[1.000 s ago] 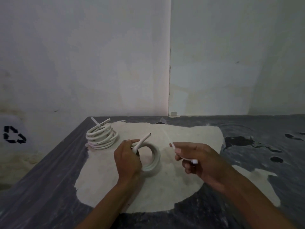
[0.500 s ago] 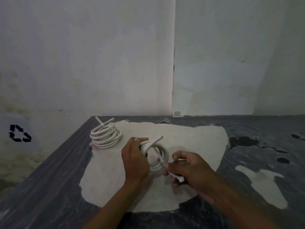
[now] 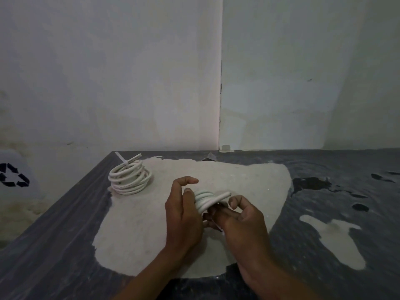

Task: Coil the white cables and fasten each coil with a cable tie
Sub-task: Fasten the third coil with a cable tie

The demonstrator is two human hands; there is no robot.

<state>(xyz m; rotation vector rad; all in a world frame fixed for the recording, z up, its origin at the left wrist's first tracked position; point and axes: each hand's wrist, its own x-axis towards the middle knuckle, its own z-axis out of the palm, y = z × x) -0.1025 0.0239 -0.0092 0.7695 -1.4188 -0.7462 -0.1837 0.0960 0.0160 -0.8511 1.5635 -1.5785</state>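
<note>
A small white cable coil stands on edge between my hands, one cut end sticking out to the right. My left hand grips the coil from the left, thumb raised above it. My right hand sits against the coil's right side, fingers curled and pinching a thin white cable tie whose tail shows below the fingers. Most of the tie is hidden. A second white coil, bound with a tie whose tail sticks up, lies at the back left of the table.
The table is dark grey with large worn pale patches. Its left edge drops off near a white bin with a recycling mark. White walls meet in a corner just behind the table.
My right hand has moved left with the tie and closed in against the coil. My left hand has turned the coil more upright and lifted its thumb.
</note>
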